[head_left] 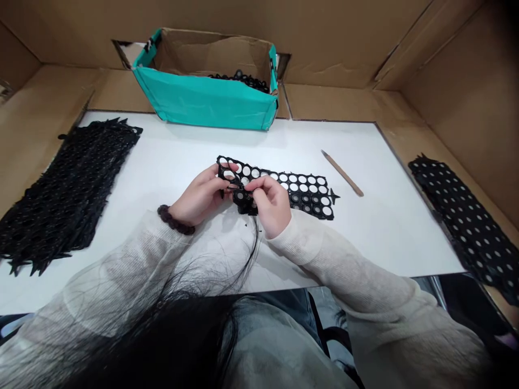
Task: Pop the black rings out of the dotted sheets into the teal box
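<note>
Black perforated sheet [297,183], part-hidden, left fingers [219,185] and right fingers [259,181] pinching one dark piece [240,196], its outline unclear

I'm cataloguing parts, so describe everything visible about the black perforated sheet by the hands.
The black perforated sheet is a flat, rubbery-looking strip with rows of round holes. White shows through many; several near-side ones look dark instead. It lies crosswise on the white tabletop, right end slightly nearer the wearer. The left hand is at its left end; the right hand covers part; contact is unclear. A pointed black piece sits by its right end.
</note>
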Tool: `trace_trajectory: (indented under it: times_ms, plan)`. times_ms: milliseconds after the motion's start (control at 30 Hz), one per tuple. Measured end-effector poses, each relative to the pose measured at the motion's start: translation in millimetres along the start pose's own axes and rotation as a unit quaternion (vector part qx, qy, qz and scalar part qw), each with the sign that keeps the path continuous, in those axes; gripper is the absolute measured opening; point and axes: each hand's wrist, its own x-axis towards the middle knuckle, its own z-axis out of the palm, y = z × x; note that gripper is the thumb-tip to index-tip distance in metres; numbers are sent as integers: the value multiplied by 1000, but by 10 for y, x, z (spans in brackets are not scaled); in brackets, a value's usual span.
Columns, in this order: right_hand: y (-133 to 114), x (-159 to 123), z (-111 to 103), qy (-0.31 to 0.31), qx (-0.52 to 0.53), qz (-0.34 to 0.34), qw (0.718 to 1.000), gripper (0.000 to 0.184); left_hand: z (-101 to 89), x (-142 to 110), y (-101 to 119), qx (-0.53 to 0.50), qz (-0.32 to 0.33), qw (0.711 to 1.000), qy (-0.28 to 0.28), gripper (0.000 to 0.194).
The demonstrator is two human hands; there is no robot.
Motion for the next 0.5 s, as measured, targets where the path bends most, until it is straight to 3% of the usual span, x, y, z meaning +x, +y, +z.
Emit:
trace_trajectory:
  times_ms: [200,500]
  plan:
    - [30,-1,10,36,36,-4,999,16,30,-11,-18,16,-23,999,-31,31]
    - [17,38,-12,54,-16,-40,998,20,17,-24,-49,17,-11,997,-76,29]
